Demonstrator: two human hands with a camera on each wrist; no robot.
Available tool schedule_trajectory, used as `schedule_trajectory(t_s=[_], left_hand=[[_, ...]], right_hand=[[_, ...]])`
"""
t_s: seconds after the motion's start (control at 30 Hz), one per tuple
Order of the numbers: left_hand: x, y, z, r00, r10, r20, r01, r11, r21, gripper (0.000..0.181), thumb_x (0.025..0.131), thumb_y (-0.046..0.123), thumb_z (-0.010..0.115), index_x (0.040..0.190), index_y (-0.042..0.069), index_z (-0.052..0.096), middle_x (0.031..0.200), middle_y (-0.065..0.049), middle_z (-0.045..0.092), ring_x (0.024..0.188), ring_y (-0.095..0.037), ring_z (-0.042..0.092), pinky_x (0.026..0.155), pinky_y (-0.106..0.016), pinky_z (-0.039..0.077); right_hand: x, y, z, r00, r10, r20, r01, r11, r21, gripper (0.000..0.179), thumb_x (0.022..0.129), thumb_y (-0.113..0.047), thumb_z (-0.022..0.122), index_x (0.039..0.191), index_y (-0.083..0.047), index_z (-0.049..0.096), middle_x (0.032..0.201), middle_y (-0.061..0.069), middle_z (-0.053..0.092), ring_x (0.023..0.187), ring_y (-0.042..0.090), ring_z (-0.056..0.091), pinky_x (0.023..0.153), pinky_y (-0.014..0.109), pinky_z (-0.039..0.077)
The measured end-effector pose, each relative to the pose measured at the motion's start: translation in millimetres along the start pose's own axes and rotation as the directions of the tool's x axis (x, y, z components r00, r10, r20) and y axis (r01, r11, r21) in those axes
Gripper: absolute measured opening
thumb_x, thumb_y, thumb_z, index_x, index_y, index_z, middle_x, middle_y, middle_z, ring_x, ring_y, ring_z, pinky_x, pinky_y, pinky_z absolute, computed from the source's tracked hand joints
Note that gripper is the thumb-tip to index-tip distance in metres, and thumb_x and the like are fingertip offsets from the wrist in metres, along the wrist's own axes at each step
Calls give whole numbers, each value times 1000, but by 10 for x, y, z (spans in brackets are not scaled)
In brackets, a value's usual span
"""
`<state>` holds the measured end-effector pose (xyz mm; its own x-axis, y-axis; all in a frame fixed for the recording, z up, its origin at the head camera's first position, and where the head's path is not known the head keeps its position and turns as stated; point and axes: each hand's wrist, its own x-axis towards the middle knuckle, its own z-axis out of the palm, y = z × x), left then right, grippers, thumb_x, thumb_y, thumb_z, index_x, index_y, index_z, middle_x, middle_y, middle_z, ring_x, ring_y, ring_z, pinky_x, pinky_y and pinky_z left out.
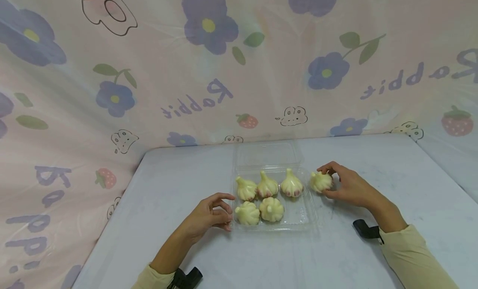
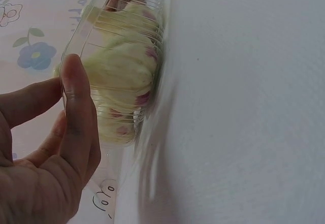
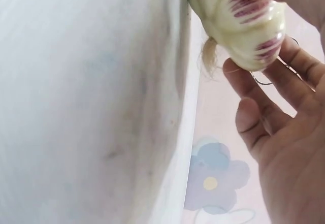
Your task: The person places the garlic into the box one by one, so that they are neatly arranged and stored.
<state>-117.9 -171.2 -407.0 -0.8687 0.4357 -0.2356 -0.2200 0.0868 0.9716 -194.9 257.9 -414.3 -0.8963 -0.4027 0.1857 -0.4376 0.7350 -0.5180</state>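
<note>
A clear plastic clamshell box (image 1: 296, 216) lies unfolded on the table, its lid (image 1: 267, 154) laid back toward the wall. Inside are garlic bulbs: three in the far row, such as one garlic bulb (image 1: 292, 183), and two in the near row, one of them a garlic bulb (image 1: 271, 209) with its stem up. My left hand (image 1: 209, 214) pinches the box's left rim, thumb and fingers meeting there in the left wrist view. Just right of the box, my right hand (image 1: 349, 185) grips another garlic bulb (image 3: 249, 26); purple streaks and a root tuft show in the right wrist view.
The white table (image 1: 179, 173) extends on both sides of the box. Behind it hangs a pink cloth (image 1: 149, 65) printed with flowers and rabbits. Dark wrist cameras show near both sleeves, including a black camera (image 1: 366, 229) at the right wrist.
</note>
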Motion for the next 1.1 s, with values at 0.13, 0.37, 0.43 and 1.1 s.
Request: schedule_trajectory(t_s=[0.13,0.37,0.43,1.1], left_hand=[[-2,7,1,1000,-3,-1,3,1000,1,58,92,-1,64,145,-2,41,102,-6,54,75,-13,65,70,-30,63],[-5,11,4,1000,-6,-3,6,1000,3,58,92,-1,64,145,-1,41,102,-6,54,75,-13,65,70,-30,63],[-3,7,2,1000,-6,-3,7,1000,4,58,92,-2,64,145,-1,41,102,-6,54,75,-13,65,70,-30,63],[0,15,-11,1000,-12,-7,12,1000,-10,59,90,0,67,144,-1,42,101,-7,55,77,-15,66,70,-30,63]], right_hand=[[6,-2,0,999,-24,-42,23,1000,-17,55,76,-17,85,122,-12,54,120,6,66,105,23,59,85,46,50],[-3,-33,-34,994,-40,-101,35,998,-51,59,75,-20,87,123,-12,55,118,5,68,101,14,56,81,36,49],[-8,-46,-51,994,-32,-104,27,998,-51,60,75,-22,87,124,-12,54,118,5,67,101,15,56,80,34,48],[-70,-158,-160,989,-55,-135,50,998,-46,59,78,-25,86,127,-15,54,116,2,66,98,4,54,76,26,45]])
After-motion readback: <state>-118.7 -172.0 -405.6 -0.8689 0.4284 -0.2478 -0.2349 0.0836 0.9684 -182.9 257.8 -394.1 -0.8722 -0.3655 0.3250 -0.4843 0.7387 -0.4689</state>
